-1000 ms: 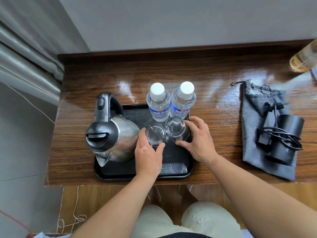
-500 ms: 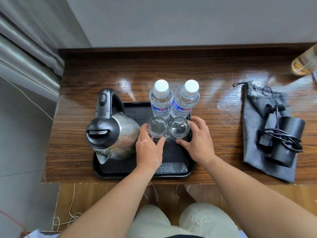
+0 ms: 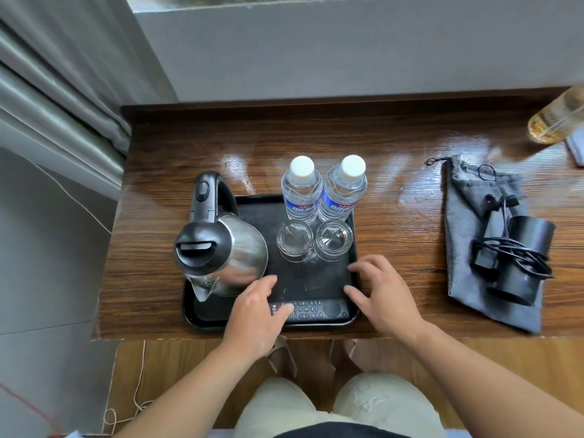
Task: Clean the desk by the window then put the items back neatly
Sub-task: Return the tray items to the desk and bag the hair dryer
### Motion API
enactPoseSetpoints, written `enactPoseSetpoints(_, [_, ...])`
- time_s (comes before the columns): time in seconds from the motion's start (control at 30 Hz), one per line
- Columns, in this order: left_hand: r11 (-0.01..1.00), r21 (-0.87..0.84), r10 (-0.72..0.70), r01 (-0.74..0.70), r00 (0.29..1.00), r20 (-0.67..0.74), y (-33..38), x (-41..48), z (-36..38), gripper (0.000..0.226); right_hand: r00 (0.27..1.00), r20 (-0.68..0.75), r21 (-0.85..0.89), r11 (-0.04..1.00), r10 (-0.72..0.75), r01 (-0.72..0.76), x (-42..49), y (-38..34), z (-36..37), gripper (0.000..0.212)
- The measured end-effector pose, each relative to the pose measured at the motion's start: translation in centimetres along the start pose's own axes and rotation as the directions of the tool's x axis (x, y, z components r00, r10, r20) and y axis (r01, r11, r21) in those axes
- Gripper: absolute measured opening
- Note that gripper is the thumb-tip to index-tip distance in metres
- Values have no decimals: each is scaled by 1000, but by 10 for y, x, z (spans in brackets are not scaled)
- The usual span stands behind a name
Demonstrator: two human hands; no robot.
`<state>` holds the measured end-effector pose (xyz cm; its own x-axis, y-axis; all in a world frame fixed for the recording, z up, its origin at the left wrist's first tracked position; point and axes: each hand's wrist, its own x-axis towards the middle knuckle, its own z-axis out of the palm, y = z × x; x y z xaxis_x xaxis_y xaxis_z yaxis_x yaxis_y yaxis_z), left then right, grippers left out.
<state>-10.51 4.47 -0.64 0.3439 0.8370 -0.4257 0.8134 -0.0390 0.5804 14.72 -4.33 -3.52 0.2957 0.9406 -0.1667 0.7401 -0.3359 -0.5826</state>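
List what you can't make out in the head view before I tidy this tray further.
Remote: left end hidden under the left hand, head view.
Amber bottle: cut off by the right frame edge and blurred, head view.
Grey item below it: mostly outside the right edge.
Water bottle labels: print too small to read.
Kettle: its body hides whatever it stands on.

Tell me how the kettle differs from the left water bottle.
The kettle is polished steel with a black lid and handle; the left water bottle is clear plastic with a white cap and blue label. The kettle is broader; the bottle is slim. Both stand upright on the black tray.
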Motion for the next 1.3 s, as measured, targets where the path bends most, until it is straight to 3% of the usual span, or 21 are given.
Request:
enactPoseSetpoints(0.27, [997,76,-29,24,997,64,-32,-8,-12,41,971,191,-194,976,142,-104,-38,-9,7,57])
enactPoseSetpoints(0.63, [997,41,68,-69,997,20,-38,-1,-2,45,948,153,-71,960,280,-272,-37,-18,13,47])
enactPoseSetpoints(0.77, [997,37,68,-67,998,-20,-55,-14,-17,43,959,89,24,962,268,-271,-41,-18,12,61])
enactPoseSetpoints(0.93, [995,101,13,7,979,-202,-90,-26,-55,38,944,76,108,939,320,-327,-37,-19,12,85])
enactPoseSetpoints(1.0, [994,85,-53,75,971,-233,-101,-28,-70,52,956,82,129,948,281,-290,-35,-23,13,86])
enactPoseSetpoints(1.13, [986,50,-151,158,981,-123,-112,-27,-83,102,964,124,140,958,233,-250,-32,-26,14,94])
enactPoseSetpoints(1.3, [984,67,-157,163,984,-83,-115,-19,-86,118,967,150,161,960,205,-228,-34,-25,18,119])
